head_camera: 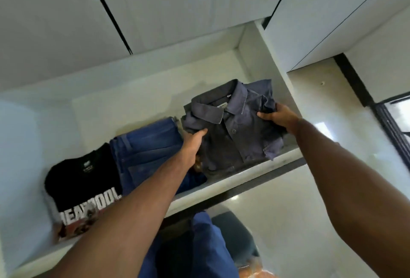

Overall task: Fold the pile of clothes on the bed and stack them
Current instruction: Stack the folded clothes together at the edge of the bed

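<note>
A folded dark grey-blue collared shirt (233,126) lies on a white wardrobe shelf (224,183), at the shelf's right end. My left hand (193,144) grips its left edge, thumb on top. My right hand (277,116) grips its right edge near the sleeve. Something brownish shows under the shirt's left side, mostly hidden. Left of the shirt sit folded blue jeans (146,151), and further left a folded black T-shirt (86,186) with white lettering.
White wardrobe doors (177,0) hang above the shelf and a white side panel (273,64) bounds it on the right. Below the shelf edge hangs blue fabric (206,244). A dark-framed window (395,117) is at far right.
</note>
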